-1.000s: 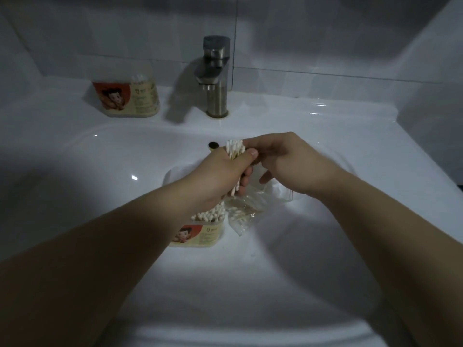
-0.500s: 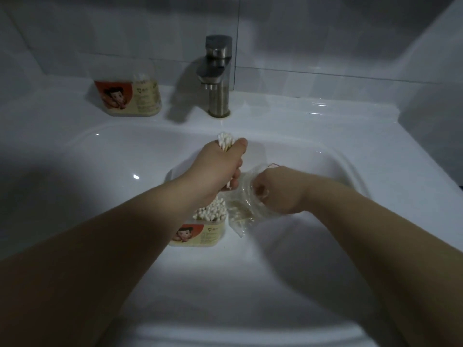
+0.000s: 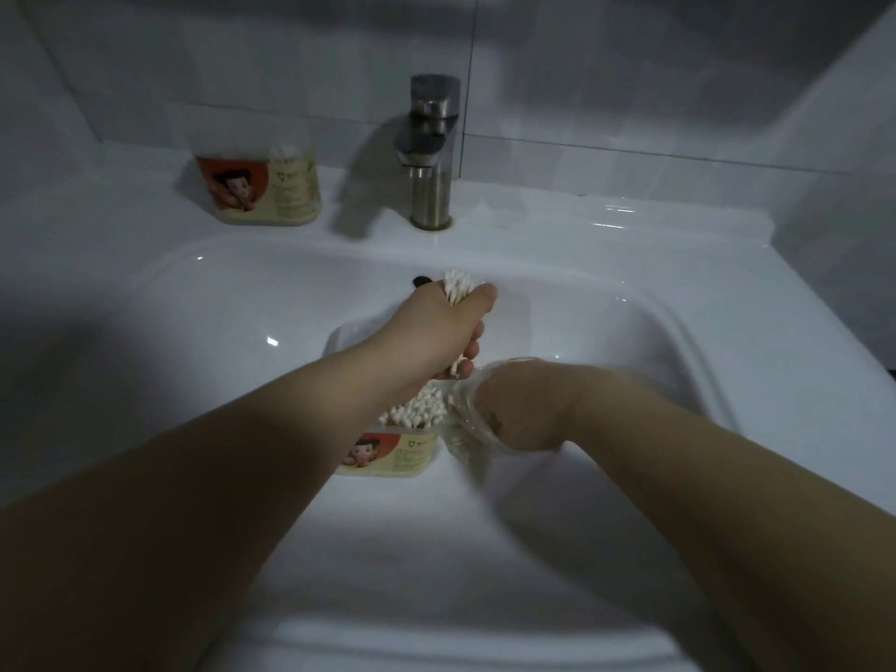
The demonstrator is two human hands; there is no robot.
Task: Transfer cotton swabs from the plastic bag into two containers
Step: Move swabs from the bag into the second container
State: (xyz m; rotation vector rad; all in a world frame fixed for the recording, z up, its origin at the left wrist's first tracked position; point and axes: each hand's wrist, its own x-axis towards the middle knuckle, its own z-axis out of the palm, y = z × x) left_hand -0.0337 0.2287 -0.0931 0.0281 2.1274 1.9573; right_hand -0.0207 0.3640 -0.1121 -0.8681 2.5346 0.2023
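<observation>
Head view: left hand [image 3: 439, 329], frame centre, grips a cotton-swab bundle [image 3: 458, 287] above the half-filled container [image 3: 392, 453]. Right hand [image 3: 514, 409] sits inside the plastic bag [image 3: 465, 431]; its grasp cannot be told. Second container [image 3: 259, 189] upper left. Align tips before lowering.

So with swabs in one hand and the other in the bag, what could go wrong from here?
1. The left hand holds its swab bundle over the open sink basin; a loose grip could drop swabs there.
2. The right hand is inside the plastic bag beside the full container and might tip it.
</observation>
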